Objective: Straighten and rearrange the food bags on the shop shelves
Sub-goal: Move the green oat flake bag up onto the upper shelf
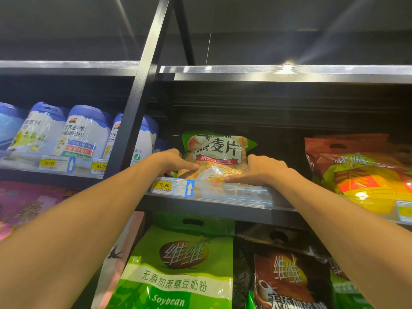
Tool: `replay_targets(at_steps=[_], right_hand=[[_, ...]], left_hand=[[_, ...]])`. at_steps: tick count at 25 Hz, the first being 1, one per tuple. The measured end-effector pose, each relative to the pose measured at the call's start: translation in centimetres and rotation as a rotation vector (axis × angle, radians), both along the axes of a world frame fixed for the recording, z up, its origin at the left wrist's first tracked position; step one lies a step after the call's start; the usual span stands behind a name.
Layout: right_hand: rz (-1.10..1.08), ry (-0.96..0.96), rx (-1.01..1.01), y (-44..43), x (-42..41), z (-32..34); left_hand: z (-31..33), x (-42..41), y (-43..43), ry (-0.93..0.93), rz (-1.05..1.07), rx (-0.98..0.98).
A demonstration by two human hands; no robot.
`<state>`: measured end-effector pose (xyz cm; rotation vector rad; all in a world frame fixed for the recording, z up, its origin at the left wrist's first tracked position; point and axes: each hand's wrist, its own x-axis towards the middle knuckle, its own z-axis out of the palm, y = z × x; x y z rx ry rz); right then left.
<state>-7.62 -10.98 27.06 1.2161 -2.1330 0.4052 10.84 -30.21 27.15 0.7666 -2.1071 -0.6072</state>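
Observation:
A green and clear oat-flake bag (pixel 217 152) stands on the upper shelf (pixel 225 192), leaning back a little. My left hand (pixel 172 162) grips its lower left edge, thumb across the front. My right hand (pixel 259 169) holds its lower right corner, fingers curled behind and thumb along the shelf lip. To the right a red and yellow bag with a handle slot (pixel 365 172) lies tilted on the same shelf. Below hang a green soybean-powder bag (pixel 178 268) and a brown bag (pixel 287 284).
White tubs with purple lids (pixel 85 132) fill the shelf to the left, past a black slanted post (pixel 139 103). A pink bag (pixel 24 204) sits lower left. A price tag (pixel 163 185) reads 22.90. Dark open shelf space lies between the oat bag and the red bag.

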Motion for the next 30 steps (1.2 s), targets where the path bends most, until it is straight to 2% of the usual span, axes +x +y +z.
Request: replay_targets(at_steps=[7, 14, 18, 23, 30], right_hand=[[0.001, -0.001, 0.009, -0.2, 0.0, 0.1], [-0.052, 0.105, 0.014, 1.7, 0.4, 0.2], [-0.025, 0.131, -0.015, 3.5, 1.1, 0.2], [0.108, 0.231, -0.130, 6.0, 3.0, -2.4], [0.187, 0.366, -0.204, 10.5, 7.5, -8.5]], left_hand=[[-0.1, 0.1, 0.3, 0.007, 0.016, -0.024], [-0.6, 1.4, 2.6, -0.031, 0.055, -0.117], [-1.6, 2.4, 4.6, 0.020, 0.100, -0.344], [-4.3, 5.1, 7.3, 0.005, 0.155, -0.688], [-9.4, 10.6, 11.6, -0.037, 0.240, -0.957]])
